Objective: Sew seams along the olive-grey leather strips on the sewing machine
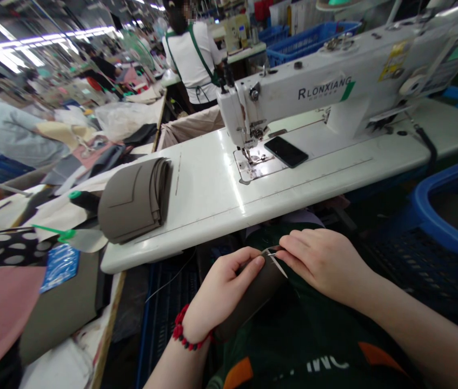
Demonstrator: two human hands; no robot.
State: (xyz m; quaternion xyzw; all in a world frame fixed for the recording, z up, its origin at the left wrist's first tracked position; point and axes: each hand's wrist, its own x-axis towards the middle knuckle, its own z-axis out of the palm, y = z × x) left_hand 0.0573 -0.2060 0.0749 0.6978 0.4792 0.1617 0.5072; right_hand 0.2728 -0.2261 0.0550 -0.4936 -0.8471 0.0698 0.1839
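My left hand [229, 286], with a red and black bracelet at the wrist, pinches the edge of a grey-brown fabric piece [249, 300] over my lap. Close against it, my right hand [320, 259] is closed on small thread snips [280, 267]. Their thin pointed blades stand apart at the fabric's edge, while the handle is hidden in my fingers. Both hands are in front of the sewing table [208, 200], below its near edge. A folded stack of the same grey-brown fabric [131, 200] lies on the table's left end.
A white sewing machine [293, 97] stands on the table, with a black phone [286, 151] beside its needle plate. Blue baskets [427, 216] are at the right. Left are a thread cone [85, 201], a blue packet [60, 266] and fabric pieces. Other people work behind.
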